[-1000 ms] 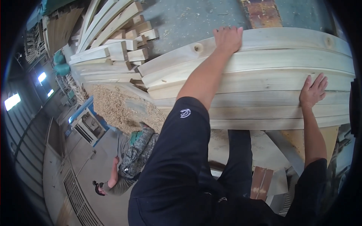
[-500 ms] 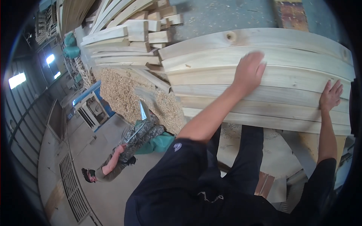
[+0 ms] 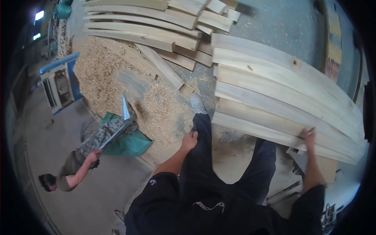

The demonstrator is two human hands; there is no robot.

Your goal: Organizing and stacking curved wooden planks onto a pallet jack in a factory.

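Long, pale wooden boards with slightly curved edges lie side by side in a raised stack in front of me, on the right. My right hand rests on the boards close to their near edge, its fingers somewhat bent and apart, not wrapped round any board. Away from the stack, my left hand hangs beside my left leg. Its fingers are curled in, and no thing shows in them.
Curved wooden pieces are piled at the far left. Wood shavings cover the floor below them, where one loose board lies. At left a bent-over person holds a long tool beside a green sack and a blue-framed machine.
My left hand has left the boards, dropped to my side and curled. My right hand has shifted to the near edge of the stack. The view has turned, and my left foot now shows.
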